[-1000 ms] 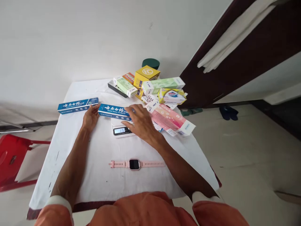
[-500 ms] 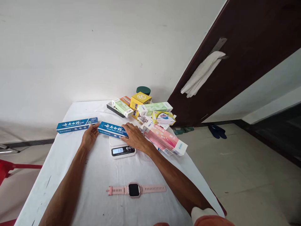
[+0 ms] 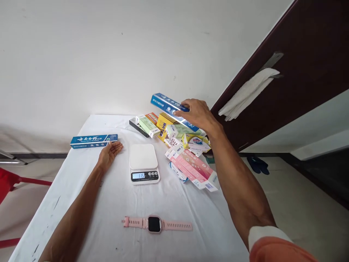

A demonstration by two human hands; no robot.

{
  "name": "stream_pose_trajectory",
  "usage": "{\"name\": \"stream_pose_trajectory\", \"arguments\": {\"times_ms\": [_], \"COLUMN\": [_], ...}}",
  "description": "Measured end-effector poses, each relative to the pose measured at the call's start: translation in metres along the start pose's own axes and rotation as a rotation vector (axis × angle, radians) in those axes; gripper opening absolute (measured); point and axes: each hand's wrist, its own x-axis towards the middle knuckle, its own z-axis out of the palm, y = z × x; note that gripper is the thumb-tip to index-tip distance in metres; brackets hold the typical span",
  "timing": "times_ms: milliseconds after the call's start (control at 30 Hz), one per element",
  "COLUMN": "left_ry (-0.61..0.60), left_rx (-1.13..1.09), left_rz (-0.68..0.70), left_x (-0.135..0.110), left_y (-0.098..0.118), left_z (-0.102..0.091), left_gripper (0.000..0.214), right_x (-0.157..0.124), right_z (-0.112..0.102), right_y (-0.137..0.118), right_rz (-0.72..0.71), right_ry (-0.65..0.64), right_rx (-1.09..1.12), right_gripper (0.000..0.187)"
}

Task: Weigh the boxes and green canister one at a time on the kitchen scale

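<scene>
The right hand (image 3: 197, 114) has its grip closed on one end of a blue box (image 3: 167, 103), held in the air above the pile (image 3: 188, 160) at the desk's (image 3: 81, 203) far right. The box's long axis runs left to right, with its free end pointing left and tilted up. The scale (image 3: 143, 162) plate is bare. A second blue box (image 3: 94, 141) lies apart at the left. The left hand (image 3: 110, 153) rests just beside it, open and holding nothing. Most boxes seem unsorted.
</scene>
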Motion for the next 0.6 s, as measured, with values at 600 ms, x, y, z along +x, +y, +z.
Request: {"name": "stream_pose_trajectory", "arguments": {"times_ms": [600], "left_ry": [-0.015], "left_rx": [0.020], "left_rz": [0.014], "left_x": [0.004], "left_y": [-0.002], "left_z": [-0.003], "left_gripper": [0.041], "right_x": [0.015], "right_z": [0.043], "right_y": [0.025], "right_rz": [0.142], "right_ry": [-0.077], "right_rx": [-0.056], "right_gripper": [0.069]}}
